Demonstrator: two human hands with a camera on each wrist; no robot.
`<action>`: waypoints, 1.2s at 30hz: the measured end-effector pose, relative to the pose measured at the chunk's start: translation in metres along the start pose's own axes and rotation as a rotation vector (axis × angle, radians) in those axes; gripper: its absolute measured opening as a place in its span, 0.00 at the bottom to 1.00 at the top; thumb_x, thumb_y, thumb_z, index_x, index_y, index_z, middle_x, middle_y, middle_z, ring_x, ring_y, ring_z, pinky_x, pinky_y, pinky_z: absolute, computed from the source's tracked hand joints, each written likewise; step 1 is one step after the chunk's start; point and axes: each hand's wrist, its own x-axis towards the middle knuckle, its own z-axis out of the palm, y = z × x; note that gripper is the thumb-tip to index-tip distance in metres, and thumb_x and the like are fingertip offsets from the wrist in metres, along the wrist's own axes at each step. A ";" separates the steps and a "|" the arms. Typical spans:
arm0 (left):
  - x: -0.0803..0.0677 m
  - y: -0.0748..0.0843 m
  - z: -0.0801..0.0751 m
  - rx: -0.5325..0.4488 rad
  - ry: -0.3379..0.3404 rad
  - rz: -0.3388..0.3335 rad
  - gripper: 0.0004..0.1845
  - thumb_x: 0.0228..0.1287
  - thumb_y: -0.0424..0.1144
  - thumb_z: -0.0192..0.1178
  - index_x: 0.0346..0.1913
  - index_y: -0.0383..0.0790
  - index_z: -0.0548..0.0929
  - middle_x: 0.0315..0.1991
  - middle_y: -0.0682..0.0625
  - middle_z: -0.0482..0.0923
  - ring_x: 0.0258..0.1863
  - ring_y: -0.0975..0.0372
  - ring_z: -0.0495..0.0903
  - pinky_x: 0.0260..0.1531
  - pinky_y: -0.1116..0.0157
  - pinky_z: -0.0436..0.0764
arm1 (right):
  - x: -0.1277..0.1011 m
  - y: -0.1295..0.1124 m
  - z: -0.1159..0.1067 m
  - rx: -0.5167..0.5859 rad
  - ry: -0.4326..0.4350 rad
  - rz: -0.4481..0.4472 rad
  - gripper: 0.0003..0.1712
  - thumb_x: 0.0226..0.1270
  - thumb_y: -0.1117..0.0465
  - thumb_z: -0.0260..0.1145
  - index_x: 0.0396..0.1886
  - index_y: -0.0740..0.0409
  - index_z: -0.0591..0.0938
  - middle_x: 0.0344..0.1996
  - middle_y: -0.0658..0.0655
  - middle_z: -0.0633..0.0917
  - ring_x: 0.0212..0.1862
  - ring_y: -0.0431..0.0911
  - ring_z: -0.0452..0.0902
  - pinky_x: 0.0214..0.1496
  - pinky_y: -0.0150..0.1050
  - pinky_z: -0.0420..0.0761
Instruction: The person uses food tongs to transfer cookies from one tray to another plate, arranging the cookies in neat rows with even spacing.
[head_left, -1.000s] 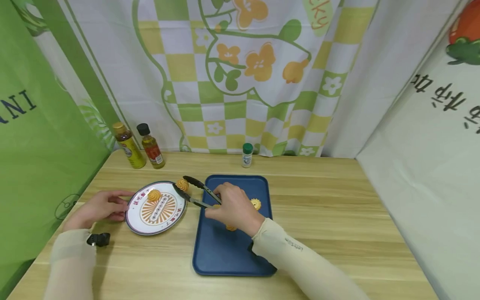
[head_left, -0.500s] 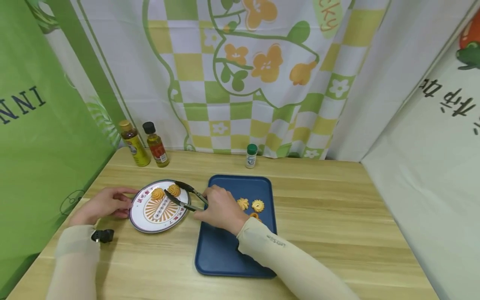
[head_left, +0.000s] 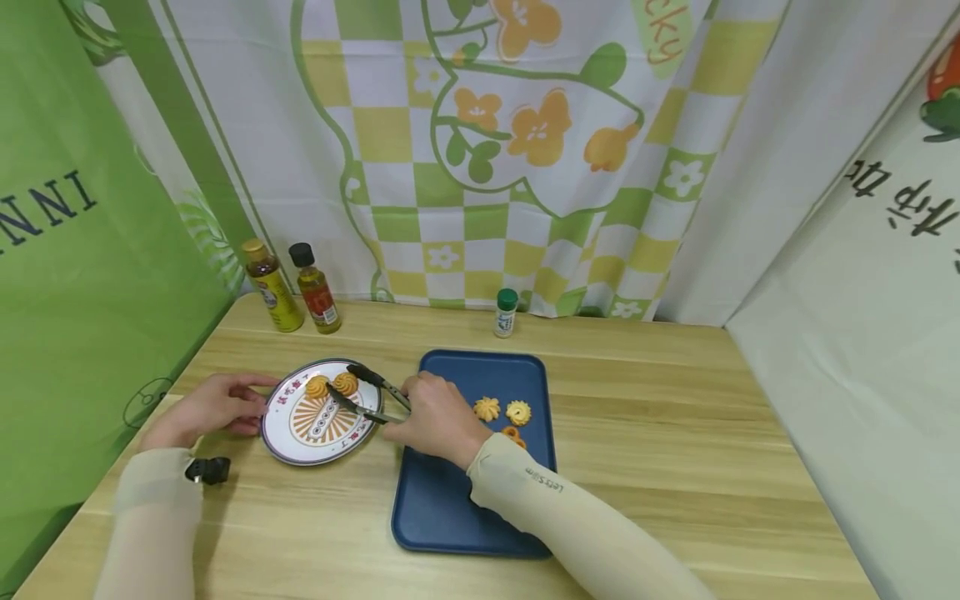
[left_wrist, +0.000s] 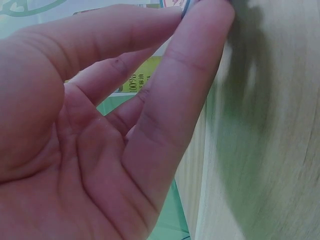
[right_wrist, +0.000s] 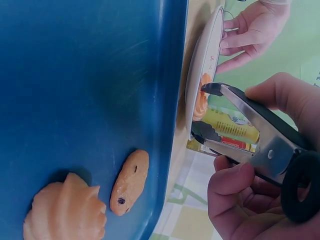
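My right hand (head_left: 405, 410) grips black-tipped metal tongs (head_left: 366, 392) over the right side of a patterned plate (head_left: 300, 446). The tong arms stand apart around a swirled orange cookie (head_left: 346, 382), which lies on the plate beside a second cookie (head_left: 317, 386). My left hand (head_left: 251, 408) pinches the plate's left rim. In the right wrist view the tongs (right_wrist: 250, 125) reach past the blue tray (right_wrist: 75, 100) to the plate (right_wrist: 210, 60). Three more cookies (head_left: 487, 408) lie on the tray (head_left: 450, 517).
Two sauce bottles (head_left: 273, 287) stand at the back left by the curtain, and a small green-capped shaker (head_left: 506, 312) stands behind the tray. A small black object (head_left: 208, 471) lies by my left sleeve. Bare wooden table (head_left: 675, 433) stretches to the right.
My right hand moved left and carried a cookie in the tongs from the plate's far rim onto the plate beside the first cookie. The left hand stayed on the rim.
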 end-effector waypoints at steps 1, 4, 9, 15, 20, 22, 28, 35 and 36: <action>0.000 0.000 0.000 0.000 -0.001 0.003 0.32 0.82 0.26 0.59 0.82 0.19 0.64 0.52 0.36 0.83 0.39 0.61 0.89 0.43 0.62 0.98 | 0.000 0.000 0.000 0.000 0.001 0.000 0.35 0.66 0.45 0.83 0.63 0.64 0.89 0.51 0.59 0.90 0.40 0.45 0.83 0.42 0.37 0.88; 0.001 -0.002 0.000 -0.001 -0.003 0.006 0.32 0.82 0.26 0.60 0.82 0.19 0.64 0.52 0.36 0.84 0.39 0.61 0.89 0.43 0.63 0.98 | 0.000 0.001 0.000 0.006 -0.002 -0.001 0.35 0.66 0.45 0.83 0.63 0.64 0.89 0.51 0.59 0.90 0.38 0.44 0.81 0.39 0.35 0.86; 0.002 -0.003 0.000 -0.005 -0.003 0.008 0.32 0.82 0.26 0.59 0.82 0.19 0.64 0.52 0.37 0.84 0.39 0.61 0.89 0.43 0.63 0.98 | 0.001 0.001 -0.001 0.003 -0.004 -0.002 0.34 0.66 0.45 0.82 0.62 0.64 0.89 0.51 0.59 0.90 0.37 0.44 0.79 0.38 0.34 0.84; 0.002 -0.002 0.000 0.003 0.000 0.006 0.32 0.82 0.25 0.59 0.82 0.19 0.64 0.51 0.37 0.84 0.39 0.60 0.89 0.42 0.62 0.98 | 0.000 0.001 -0.001 0.007 0.002 -0.001 0.34 0.65 0.43 0.82 0.60 0.63 0.90 0.48 0.57 0.90 0.39 0.43 0.80 0.39 0.34 0.85; 0.000 0.001 0.000 0.011 0.003 -0.005 0.32 0.82 0.25 0.59 0.82 0.20 0.64 0.51 0.37 0.83 0.39 0.60 0.89 0.42 0.62 0.98 | -0.004 0.003 -0.001 0.028 0.020 0.010 0.33 0.64 0.43 0.83 0.60 0.62 0.91 0.51 0.57 0.90 0.44 0.45 0.85 0.46 0.37 0.89; -0.001 0.002 0.001 0.011 0.004 -0.007 0.32 0.82 0.25 0.59 0.82 0.20 0.64 0.51 0.37 0.83 0.39 0.60 0.89 0.42 0.62 0.98 | -0.006 0.005 0.000 0.033 0.032 0.008 0.32 0.64 0.44 0.83 0.59 0.61 0.91 0.50 0.56 0.90 0.44 0.46 0.84 0.45 0.37 0.88; -0.001 -0.001 0.001 0.010 0.005 -0.012 0.32 0.82 0.25 0.59 0.82 0.20 0.64 0.53 0.37 0.82 0.40 0.61 0.88 0.43 0.63 0.98 | -0.015 0.014 -0.003 0.075 0.060 0.015 0.29 0.62 0.47 0.83 0.56 0.61 0.90 0.45 0.55 0.87 0.39 0.44 0.77 0.39 0.35 0.82; 0.002 -0.002 0.000 0.018 0.004 -0.012 0.32 0.82 0.26 0.60 0.83 0.21 0.64 0.53 0.37 0.82 0.40 0.61 0.88 0.43 0.63 0.98 | -0.032 0.029 -0.015 0.120 0.075 0.069 0.29 0.61 0.50 0.83 0.56 0.62 0.88 0.46 0.55 0.86 0.38 0.46 0.77 0.39 0.38 0.82; 0.002 -0.002 0.000 0.020 0.005 -0.012 0.32 0.83 0.26 0.59 0.83 0.21 0.64 0.53 0.37 0.82 0.40 0.61 0.88 0.43 0.63 0.98 | -0.035 0.032 -0.017 0.130 0.076 0.077 0.29 0.61 0.51 0.82 0.57 0.62 0.87 0.46 0.56 0.86 0.38 0.47 0.77 0.38 0.38 0.82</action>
